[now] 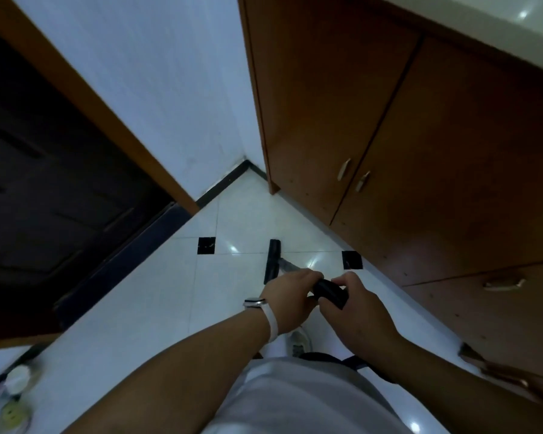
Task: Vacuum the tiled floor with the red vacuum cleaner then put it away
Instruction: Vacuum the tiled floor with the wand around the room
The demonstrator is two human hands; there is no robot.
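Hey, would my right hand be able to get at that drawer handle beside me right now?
Probably yes, once it lets go. The right hand is wrapped round the vacuum's black grip, and the drawer handle lies off to its right with nothing in between.

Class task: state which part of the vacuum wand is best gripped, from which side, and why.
Grip the black handle at the wand's upper end, from above, as the left hand and right hand do: the tube slopes down to the floor nozzle, leaving the handle nearest.
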